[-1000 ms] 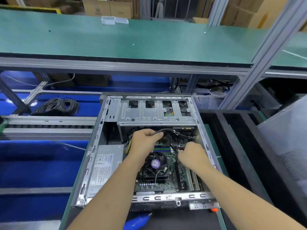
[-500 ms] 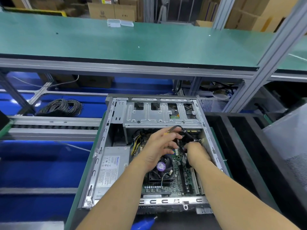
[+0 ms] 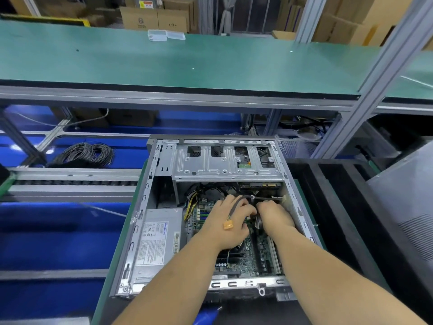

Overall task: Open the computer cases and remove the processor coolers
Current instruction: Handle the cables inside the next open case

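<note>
Computer case [image 3: 145, 221]: lies open on its side on the near bench, drive cage [image 3: 225, 165] at the far end, power supply [image 3: 157, 240] along the left wall.
Processor cooler [image 3: 230, 253]: seated on the motherboard [image 3: 257, 252] – mostly hidden under the left wrist, only its dark near edge shows.
Left hand [image 3: 230, 219]: fingers curled around a grey cable [image 3: 235, 204]; the cable's orange connector [image 3: 228, 224] dangles over the back of the hand.
Right hand [image 3: 274, 213]: just beside the left, knuckles up, fingers tucked down among the wiring – I cannot tell whether it grips anything.
Cable coil [image 3: 82, 154]: well apart, on the blue surface at left.
</note>
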The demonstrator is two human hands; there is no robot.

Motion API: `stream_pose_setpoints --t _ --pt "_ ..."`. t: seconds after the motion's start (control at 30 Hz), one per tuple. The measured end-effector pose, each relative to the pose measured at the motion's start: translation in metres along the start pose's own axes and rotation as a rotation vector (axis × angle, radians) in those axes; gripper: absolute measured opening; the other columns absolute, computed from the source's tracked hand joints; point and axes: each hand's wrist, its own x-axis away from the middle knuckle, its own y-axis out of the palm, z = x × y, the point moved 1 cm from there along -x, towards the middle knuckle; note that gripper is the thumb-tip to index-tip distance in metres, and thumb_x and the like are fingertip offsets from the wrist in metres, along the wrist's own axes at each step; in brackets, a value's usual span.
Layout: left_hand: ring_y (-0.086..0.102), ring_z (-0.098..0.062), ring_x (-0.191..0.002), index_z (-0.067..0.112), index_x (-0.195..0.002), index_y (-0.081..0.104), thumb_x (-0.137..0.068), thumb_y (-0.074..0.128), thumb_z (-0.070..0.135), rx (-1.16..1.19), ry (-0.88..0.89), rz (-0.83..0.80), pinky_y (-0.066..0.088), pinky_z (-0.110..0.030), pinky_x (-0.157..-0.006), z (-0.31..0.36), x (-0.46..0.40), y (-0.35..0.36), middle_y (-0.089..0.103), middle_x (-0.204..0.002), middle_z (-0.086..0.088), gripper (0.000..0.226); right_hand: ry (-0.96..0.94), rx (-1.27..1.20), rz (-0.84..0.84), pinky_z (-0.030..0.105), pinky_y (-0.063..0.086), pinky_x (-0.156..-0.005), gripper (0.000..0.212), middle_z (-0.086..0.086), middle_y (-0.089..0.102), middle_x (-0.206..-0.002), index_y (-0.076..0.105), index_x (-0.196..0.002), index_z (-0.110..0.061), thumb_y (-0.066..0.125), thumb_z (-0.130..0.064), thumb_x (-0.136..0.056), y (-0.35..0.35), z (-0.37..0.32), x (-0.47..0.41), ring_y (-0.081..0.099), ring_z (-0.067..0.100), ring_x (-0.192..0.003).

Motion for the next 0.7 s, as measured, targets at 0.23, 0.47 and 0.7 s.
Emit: stream_pose_setpoints --t 0.23,0.47,0.7 --pt "0.043 -0.024 -0.117 0.028 -0.129 0.048 -0.084 0.052 0.028 -0.108 0.063 -0.093 0.035 -0.040 -0.094 0.003 -0.003 0.005 0.052 -0.134 0.006 0.045 -0.077 0.012 -0.026 0.035 0.055 -0.081 0.027 0.006 0.070 -0.109 0.064 -0.109 -0.020 0.049 -0.003 -0.093 0.005 -0.002 0.000 0.066 0.026 -0.101" --pt "0.041 -0.023 -0.125 0.031 -0.135 0.046 -0.086 0.055 0.028 -0.017 0.021 -0.109 0.033 -0.040 -0.102 0.002 -0.001 0.001 0.045 -0.144 0.005 0.051 -0.051 -0.018 0.031 0.030 0.053 -0.070 0.026 0.001 0.068 -0.096 0.059 -0.104 -0.021 0.045 -0.002 -0.093 0.007 0.001 -0.001 0.065 0.026 -0.089" --pt "0.049 -0.027 -0.114 0.031 -0.138 0.042 -0.090 0.056 0.032 0.190 -0.151 -0.029 0.042 -0.044 -0.095 0.003 -0.006 -0.010 0.056 -0.128 0.001 0.050 -0.072 -0.150 0.067 0.030 0.049 -0.077 0.025 0.010 0.065 -0.111 0.057 -0.116 -0.014 0.052 -0.005 -0.094 0.001 -0.010 -0.002 0.064 0.029 -0.103"
